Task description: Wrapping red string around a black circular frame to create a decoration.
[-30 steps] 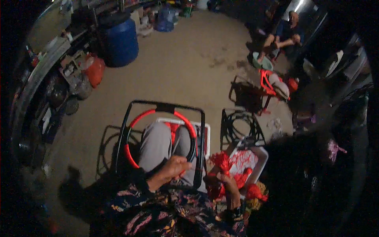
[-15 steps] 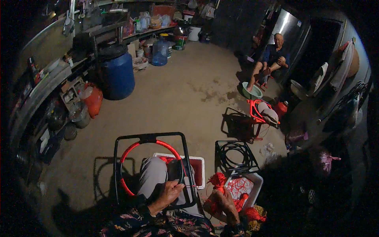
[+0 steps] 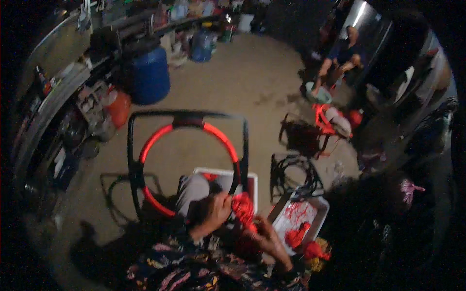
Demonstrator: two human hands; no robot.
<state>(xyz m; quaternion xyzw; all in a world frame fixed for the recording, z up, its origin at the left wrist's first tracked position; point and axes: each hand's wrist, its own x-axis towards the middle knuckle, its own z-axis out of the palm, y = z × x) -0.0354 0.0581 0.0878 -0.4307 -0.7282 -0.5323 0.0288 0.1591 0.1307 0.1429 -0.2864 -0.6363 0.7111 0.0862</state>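
A black square frame (image 3: 130, 160) with a round inner ring stands raised over my lap. Red cord (image 3: 222, 138) is wound round long stretches of the ring, with black parts between. My left hand (image 3: 219, 209) is closed at the ring's lower right part; the fingers are blurred. Just right of it, a bundle of red cord (image 3: 243, 208) hangs against the frame's lower right side. My right hand (image 3: 266, 236) grips the lower end of this bundle. The frame's lower edge is hidden by my hands and sleeves.
A white tray (image 3: 318, 220) with red cord stands at my right, beside another black frame (image 3: 296, 175). Behind my knees is a white box (image 3: 253, 191). Ahead are a red stool (image 3: 324, 121), a seated person (image 3: 345, 56) with a basin (image 3: 318, 93), and a blue barrel (image 3: 149, 75).
The black frame has risen and tilted toward upright. My right hand has brought the red cord bundle left from beside the tray to the frame. The whole view has shifted slightly.
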